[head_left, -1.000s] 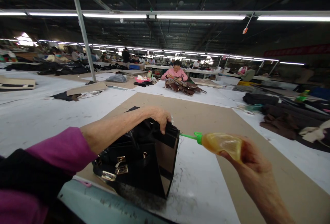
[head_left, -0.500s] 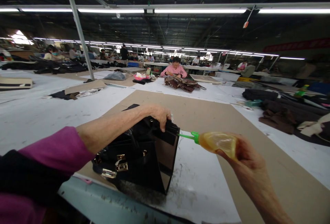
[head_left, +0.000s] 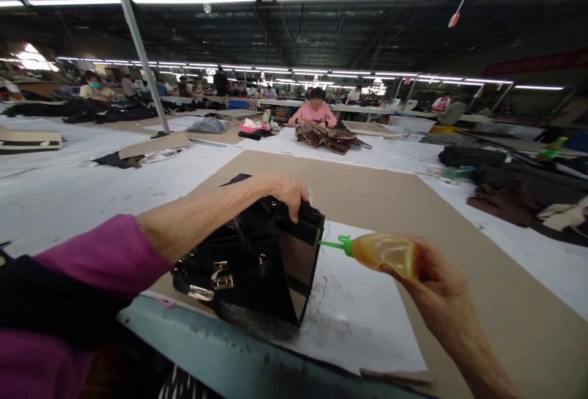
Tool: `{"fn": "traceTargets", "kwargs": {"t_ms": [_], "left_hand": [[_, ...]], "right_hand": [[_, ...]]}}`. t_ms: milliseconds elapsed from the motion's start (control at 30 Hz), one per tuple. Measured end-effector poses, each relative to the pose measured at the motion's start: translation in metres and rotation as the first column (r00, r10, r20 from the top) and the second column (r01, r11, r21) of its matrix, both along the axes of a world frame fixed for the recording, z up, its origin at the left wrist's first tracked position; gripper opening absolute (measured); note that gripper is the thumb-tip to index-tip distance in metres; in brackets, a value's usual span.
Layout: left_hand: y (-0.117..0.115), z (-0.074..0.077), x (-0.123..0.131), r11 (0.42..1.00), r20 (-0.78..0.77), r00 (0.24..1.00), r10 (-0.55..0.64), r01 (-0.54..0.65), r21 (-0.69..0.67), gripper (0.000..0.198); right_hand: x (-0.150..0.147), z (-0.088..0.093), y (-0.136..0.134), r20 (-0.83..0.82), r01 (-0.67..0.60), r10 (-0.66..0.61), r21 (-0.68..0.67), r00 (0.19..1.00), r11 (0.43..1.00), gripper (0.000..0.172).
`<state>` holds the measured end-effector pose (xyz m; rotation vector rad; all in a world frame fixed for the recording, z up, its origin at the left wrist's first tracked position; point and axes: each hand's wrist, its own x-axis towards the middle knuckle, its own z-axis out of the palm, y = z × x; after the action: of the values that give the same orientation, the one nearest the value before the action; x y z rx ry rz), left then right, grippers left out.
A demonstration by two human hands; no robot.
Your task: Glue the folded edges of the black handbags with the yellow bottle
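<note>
A black handbag with gold-coloured metal fittings lies near the table's front edge, its open side facing right and showing a brown inside. My left hand reaches over the bag and pinches its upper edge close to the top right corner. In my right hand is a soft squeeze bottle of amber liquid with a green cap. Its thin green nozzle points left, the tip at the right edge of the bag just below my left hand. Whether liquid comes out cannot be seen.
Brown board and white sheets cover the table. Across it, a person in pink handles brown pieces. Dark fabric piles lie at the right. A metal post rises at the left.
The camera view has tilted slightly down. The nozzle tip has shifted a little down along the bag's right edge, away from my left hand. Both hands keep their holds.
</note>
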<state>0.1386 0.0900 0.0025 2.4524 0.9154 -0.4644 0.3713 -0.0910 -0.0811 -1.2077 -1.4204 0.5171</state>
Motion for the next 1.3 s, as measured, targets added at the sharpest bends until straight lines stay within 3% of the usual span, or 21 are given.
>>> {"fn": "traceTargets", "kwargs": {"t_ms": [600, 767, 1067, 1300], "left_hand": [[-0.004, 0.001, 0.004, 0.999, 0.003, 0.999, 0.034, -0.034, 0.039, 0.023], [-0.007, 0.001, 0.004, 0.998, -0.003, 0.999, 0.040, -0.040, 0.051, 0.022], [-0.019, 0.004, 0.003, 0.992, -0.045, 0.999, 0.013, -0.007, 0.126, 0.023], [-0.051, 0.006, -0.006, 0.963, -0.018, 1.000, 0.007, -0.002, 0.270, 0.020]], "right_hand": [[0.005, -0.065, -0.009, 0.171, -0.016, 0.037, -0.125, 0.984, 0.992, 0.032], [0.004, -0.081, -0.012, 0.126, -0.062, 0.082, -0.158, 0.989, 0.985, 0.032], [-0.004, -0.095, -0.017, 0.097, -0.049, 0.076, -0.250, 0.992, 0.967, 0.035], [0.000, -0.108, -0.016, -0.115, -0.089, 0.053, -0.339, 0.992, 0.936, 0.045]]}}
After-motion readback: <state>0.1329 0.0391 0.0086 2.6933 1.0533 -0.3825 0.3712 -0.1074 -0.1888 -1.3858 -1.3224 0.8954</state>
